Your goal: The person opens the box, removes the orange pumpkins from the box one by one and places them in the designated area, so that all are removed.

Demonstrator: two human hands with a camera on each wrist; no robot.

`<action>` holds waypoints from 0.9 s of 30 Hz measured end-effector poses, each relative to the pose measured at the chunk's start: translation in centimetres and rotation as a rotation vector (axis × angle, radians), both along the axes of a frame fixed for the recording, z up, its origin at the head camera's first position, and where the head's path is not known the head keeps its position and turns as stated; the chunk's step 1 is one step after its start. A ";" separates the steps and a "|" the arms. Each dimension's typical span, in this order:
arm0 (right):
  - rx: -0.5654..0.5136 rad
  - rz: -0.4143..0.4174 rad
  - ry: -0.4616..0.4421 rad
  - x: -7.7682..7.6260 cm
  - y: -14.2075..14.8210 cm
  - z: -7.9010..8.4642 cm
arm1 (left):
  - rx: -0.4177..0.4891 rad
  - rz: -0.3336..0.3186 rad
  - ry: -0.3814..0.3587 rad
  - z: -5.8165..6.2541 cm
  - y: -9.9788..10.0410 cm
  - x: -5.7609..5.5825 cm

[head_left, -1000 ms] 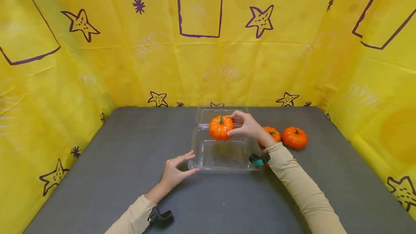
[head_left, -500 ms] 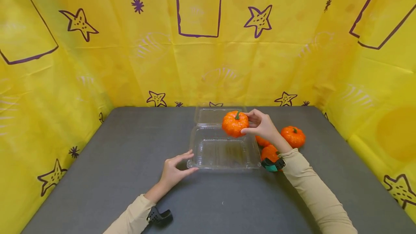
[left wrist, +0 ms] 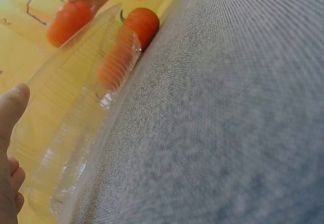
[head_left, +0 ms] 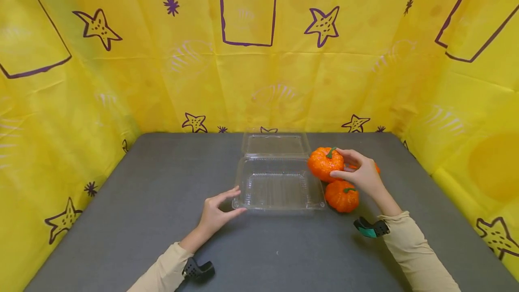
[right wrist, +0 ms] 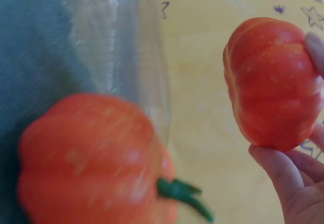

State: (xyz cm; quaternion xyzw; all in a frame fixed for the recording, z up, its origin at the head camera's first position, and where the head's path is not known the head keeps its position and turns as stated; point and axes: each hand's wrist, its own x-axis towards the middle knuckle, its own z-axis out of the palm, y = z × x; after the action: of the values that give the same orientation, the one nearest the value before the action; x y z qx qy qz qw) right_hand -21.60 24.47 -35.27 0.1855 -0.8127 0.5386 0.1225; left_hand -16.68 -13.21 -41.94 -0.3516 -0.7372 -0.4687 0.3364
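Note:
My right hand holds an orange pumpkin with a green stem, pinched between thumb and fingers, just above the right side of a clear plastic clamshell container. In the right wrist view this pumpkin hangs at the right, gripped at its side. My left hand grips the container's front left corner, thumb in front and fingers along the left side. Another pumpkin rests on the table against the container's right side. Behind the right hand, more orange shows, mostly hidden.
The container's lid lies folded back toward the yellow patterned cloth. Cloth walls enclose the grey table at the back and both sides.
My right hand has carried the pumpkin rightward, from over the container to its right edge, above the other pumpkins. The left hand and the container have stayed in place.

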 end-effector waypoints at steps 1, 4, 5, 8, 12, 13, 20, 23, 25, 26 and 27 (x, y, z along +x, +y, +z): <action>0.001 -0.013 -0.004 0.3 0.3 -0.1 | -0.001 -0.001 -0.002 0.0 0.0 0.0; -0.006 -0.041 -0.020 0.9 1.4 -0.6 | -0.002 -0.002 -0.007 0.1 0.0 0.1; -0.016 -0.043 -0.023 1.1 1.7 -0.7 | -0.001 -0.003 -0.006 0.1 0.0 0.1; -0.044 -0.040 -0.035 1.5 2.6 -0.9 | 0.000 0.003 -0.010 0.1 -0.1 0.1; -0.048 -0.019 -0.076 2.1 4.1 -1.1 | 0.001 0.006 -0.013 0.1 -0.1 0.0; -0.041 -0.015 -0.086 2.1 4.6 -1.2 | 0.003 0.005 -0.014 0.1 -0.1 0.0; -0.018 0.057 -0.118 2.0 7.5 -2.0 | 0.003 0.006 -0.017 0.0 0.0 0.0; -0.032 0.094 -0.115 1.9 8.6 -2.3 | 0.003 0.003 -0.013 0.0 0.0 0.0; -0.054 0.117 -0.115 1.7 9.4 -2.4 | 0.005 -0.001 -0.015 0.0 0.0 0.0; -0.063 0.127 -0.117 1.7 9.7 -2.4 | 0.005 -0.001 -0.013 0.0 0.0 0.0; -0.070 0.140 -0.122 1.7 10.1 -2.4 | 0.005 -0.002 -0.011 0.0 0.0 -0.1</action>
State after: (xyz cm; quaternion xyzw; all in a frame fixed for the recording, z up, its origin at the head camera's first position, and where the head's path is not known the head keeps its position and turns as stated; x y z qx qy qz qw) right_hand -19.90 34.57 -37.65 0.2041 -0.7844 0.5842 0.0414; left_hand -16.73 -13.21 -41.91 -0.3487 -0.7377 -0.4728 0.3327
